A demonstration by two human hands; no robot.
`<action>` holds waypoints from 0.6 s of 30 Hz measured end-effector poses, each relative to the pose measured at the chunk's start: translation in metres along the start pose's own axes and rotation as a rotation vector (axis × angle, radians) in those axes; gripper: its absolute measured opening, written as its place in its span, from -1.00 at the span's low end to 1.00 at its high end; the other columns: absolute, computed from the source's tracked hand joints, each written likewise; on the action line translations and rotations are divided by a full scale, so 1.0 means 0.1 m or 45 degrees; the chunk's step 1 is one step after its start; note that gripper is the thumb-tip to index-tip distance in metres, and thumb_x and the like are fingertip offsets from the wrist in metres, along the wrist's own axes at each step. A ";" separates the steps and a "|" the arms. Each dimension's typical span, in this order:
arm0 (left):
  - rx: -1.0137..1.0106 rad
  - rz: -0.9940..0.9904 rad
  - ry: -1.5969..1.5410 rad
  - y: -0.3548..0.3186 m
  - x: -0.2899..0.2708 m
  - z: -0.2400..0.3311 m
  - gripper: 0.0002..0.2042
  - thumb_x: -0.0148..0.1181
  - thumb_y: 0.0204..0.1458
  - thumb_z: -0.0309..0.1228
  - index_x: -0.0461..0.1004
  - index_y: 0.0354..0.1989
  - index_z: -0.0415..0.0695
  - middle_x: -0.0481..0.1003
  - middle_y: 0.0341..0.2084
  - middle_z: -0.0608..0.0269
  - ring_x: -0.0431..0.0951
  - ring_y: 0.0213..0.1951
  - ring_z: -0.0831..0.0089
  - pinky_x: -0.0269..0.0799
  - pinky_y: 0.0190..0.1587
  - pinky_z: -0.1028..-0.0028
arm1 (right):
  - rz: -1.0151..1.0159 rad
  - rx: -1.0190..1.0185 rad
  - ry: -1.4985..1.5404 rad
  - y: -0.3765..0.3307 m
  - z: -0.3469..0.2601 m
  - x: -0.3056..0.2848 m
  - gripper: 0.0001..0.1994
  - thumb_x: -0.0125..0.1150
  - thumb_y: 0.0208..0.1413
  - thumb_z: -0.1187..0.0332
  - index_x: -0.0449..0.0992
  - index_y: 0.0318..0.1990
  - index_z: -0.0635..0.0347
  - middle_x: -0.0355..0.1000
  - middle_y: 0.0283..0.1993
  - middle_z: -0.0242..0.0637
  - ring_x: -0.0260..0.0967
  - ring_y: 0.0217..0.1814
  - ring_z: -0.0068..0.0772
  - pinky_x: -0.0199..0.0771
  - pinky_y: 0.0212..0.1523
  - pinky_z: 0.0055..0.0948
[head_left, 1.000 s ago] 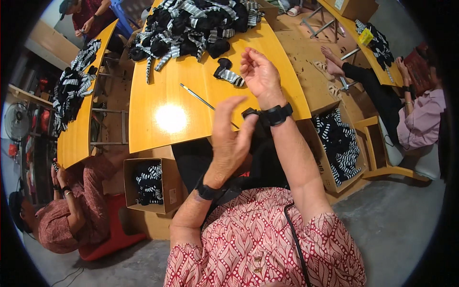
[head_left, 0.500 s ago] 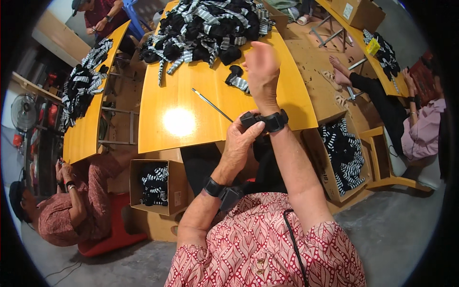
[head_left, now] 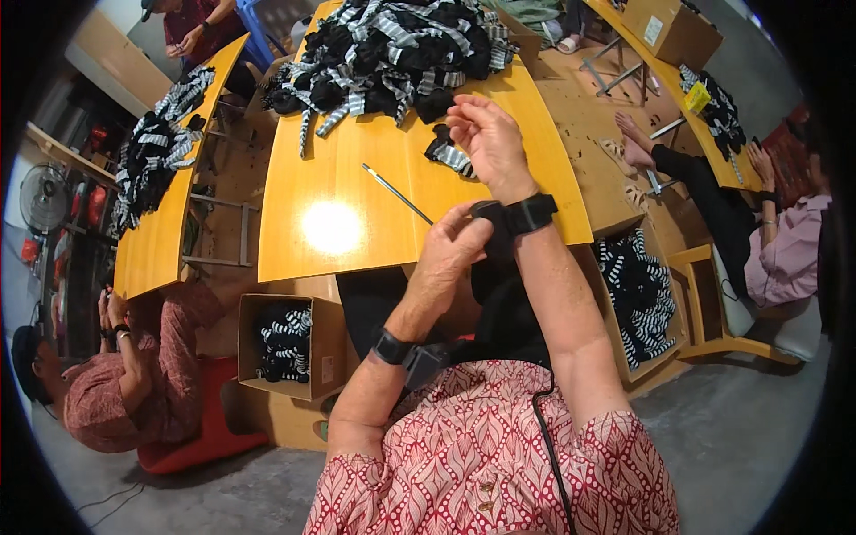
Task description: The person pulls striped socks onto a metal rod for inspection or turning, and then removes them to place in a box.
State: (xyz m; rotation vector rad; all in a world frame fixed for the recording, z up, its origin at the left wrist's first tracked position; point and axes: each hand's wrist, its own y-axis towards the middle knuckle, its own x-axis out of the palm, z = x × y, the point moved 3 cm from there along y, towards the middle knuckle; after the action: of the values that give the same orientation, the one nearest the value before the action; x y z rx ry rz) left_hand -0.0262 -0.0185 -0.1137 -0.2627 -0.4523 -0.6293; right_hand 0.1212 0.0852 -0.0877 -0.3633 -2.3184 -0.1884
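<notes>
My left hand (head_left: 450, 250) has its thumb and fingers closed on a black box-shaped wrist device (head_left: 493, 223), which joins the black strap (head_left: 531, 214) round my right wrist. My right hand (head_left: 492, 144) is raised over the table with fingers loosely spread, holding nothing. Close by it on the tabletop lies a single black and grey-striped knit piece (head_left: 448, 152), sock-like in shape. A slim rod (head_left: 392, 190) with a dark end lies to the left. Another black band with a box (head_left: 412, 355) sits on my left wrist.
On the yellow table (head_left: 294, 232), a big heap of striped knit pieces (head_left: 383, 62) covers the far end. Open cartons of striped pieces stand below, at left (head_left: 325, 348) and right (head_left: 615, 330). Co-workers sit at side tables, left (head_left: 143, 272) and right (head_left: 664, 85); another person is far left.
My right hand has turned and its fingers have spread. The wrist device has shifted slightly right, with my left hand still gripping it.
</notes>
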 end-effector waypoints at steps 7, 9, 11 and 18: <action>0.140 0.037 0.034 -0.01 0.06 0.06 -0.59 -0.02 0.27 -0.16 0.32 0.15 -0.19 0.48 -0.07 0.22 0.49 -0.03 0.49 0.30 0.11 0.47 | 0.105 0.195 0.542 0.03 0.00 -0.31 -0.91 0.12 0.18 0.46 0.47 -0.19 0.25 0.46 -0.33 -0.29 0.44 -0.34 -0.46 0.50 -0.32 -0.51; 0.253 -0.026 0.037 0.05 0.09 -0.06 -0.65 -0.01 0.28 -0.24 0.36 0.10 -0.22 0.47 -0.10 0.26 0.47 -0.05 0.53 0.32 0.09 0.49 | 0.084 0.188 0.552 0.02 0.00 -0.25 -0.91 0.13 0.18 0.46 0.47 -0.20 0.24 0.46 -0.33 -0.30 0.42 -0.34 -0.47 0.49 -0.32 -0.51; 0.276 -0.008 0.003 0.04 0.10 -0.13 -0.71 0.00 0.28 -0.30 0.39 0.03 -0.24 0.47 -0.14 0.32 0.43 -0.06 0.57 0.32 0.09 0.51 | 0.067 0.179 0.563 0.00 -0.01 -0.18 -0.91 0.14 0.17 0.45 0.48 -0.21 0.24 0.46 -0.33 -0.30 0.41 -0.35 -0.47 0.48 -0.32 -0.51; 0.380 -0.079 0.218 0.00 0.12 -0.11 -0.75 -0.01 0.28 -0.31 0.42 -0.06 -0.24 0.44 -0.24 0.39 0.37 -0.17 0.65 0.30 -0.06 0.62 | 0.077 0.012 0.306 -0.14 -0.09 -0.07 -0.90 0.12 0.17 0.43 0.48 -0.20 0.21 0.47 -0.35 -0.33 0.43 -0.40 -0.54 0.45 -0.39 -0.59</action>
State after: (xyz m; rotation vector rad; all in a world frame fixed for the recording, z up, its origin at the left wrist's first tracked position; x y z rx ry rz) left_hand -0.0135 -0.0288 -0.1177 0.0884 -0.3846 -0.6298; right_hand 0.1277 0.0687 -0.0865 -0.3836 -2.0684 -0.1808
